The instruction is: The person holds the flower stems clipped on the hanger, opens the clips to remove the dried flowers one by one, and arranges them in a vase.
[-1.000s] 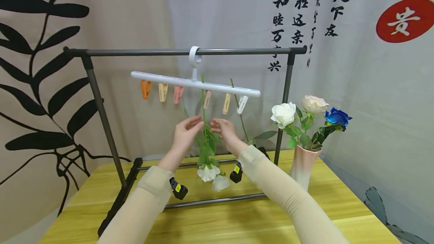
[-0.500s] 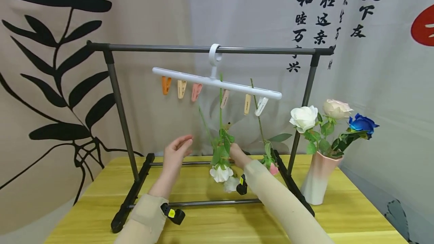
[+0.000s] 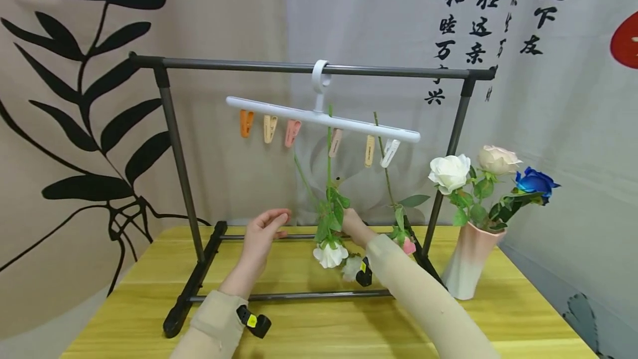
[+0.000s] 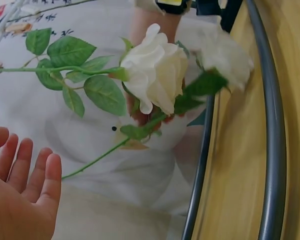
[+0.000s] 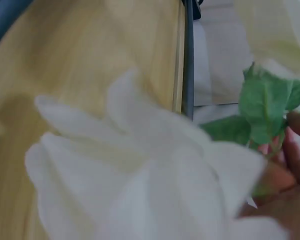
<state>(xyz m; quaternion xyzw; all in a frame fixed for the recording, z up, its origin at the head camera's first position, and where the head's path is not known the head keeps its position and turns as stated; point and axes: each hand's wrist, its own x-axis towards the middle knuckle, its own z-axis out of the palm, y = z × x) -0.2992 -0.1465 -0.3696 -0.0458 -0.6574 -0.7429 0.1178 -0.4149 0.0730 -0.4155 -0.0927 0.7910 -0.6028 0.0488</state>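
A white rose [image 3: 330, 254] hangs head down, its green stem caught at a beige-pink clothespin [image 3: 336, 143] on the white hanger [image 3: 279, 109]. Behind its leaves, my right hand [image 3: 358, 226] grips the stem of a second white rose [image 3: 351, 268], also head down. The right wrist view shows that rose [image 5: 145, 180] blurred and close, with thumb and fingers of the right hand [image 5: 285, 185] pinching near its leaves. My left hand [image 3: 262, 234] holds nothing, left of the roses; in the left wrist view the fingers of the left hand [image 4: 25, 195] are loosely extended.
Orange [image 3: 246, 123], cream [image 3: 270, 129] and pink [image 3: 292, 132] clothespins hang left on the hanger. A pink rose [image 3: 408, 245] hangs upside down near the white clothespin [image 3: 390, 153]. The dark rack [image 3: 299, 65] frames everything. A vase [image 3: 468, 265] with roses stands right.
The head view has turned left, shifting the scene rightward. My left hand has drawn away from the hanging rose's stem, left and down. The right hand has gone lower, behind the leaves.
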